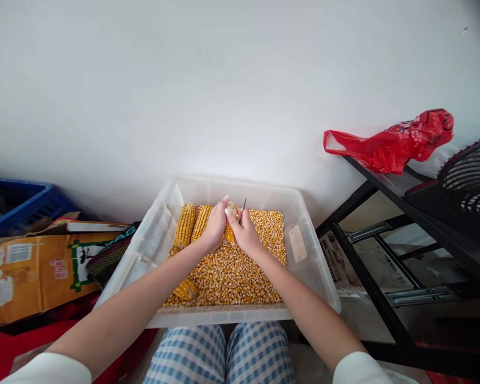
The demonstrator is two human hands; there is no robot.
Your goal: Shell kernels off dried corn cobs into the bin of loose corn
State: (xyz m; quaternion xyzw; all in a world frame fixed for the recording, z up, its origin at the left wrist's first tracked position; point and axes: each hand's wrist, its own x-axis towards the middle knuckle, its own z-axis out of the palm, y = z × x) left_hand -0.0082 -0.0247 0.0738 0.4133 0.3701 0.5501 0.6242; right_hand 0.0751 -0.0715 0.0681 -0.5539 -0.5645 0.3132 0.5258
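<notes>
One cob (pixel 230 236) is gripped in the left hand (pixel 215 225), one tool (pixel 244 204) in the right hand (pixel 246 233), fingers (pixel 232 218) clear of bin walls (pixel 312 277).

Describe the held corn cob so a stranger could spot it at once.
Find the plastic tub by the white wall. Look between the left hand and right hand over its loose kernels. This cob is held; the other cobs lie in the tub.

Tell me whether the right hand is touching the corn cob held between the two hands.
Touching: the head view shows the thumb of the right hand lying across the corn cob, with no gap visible.
</notes>
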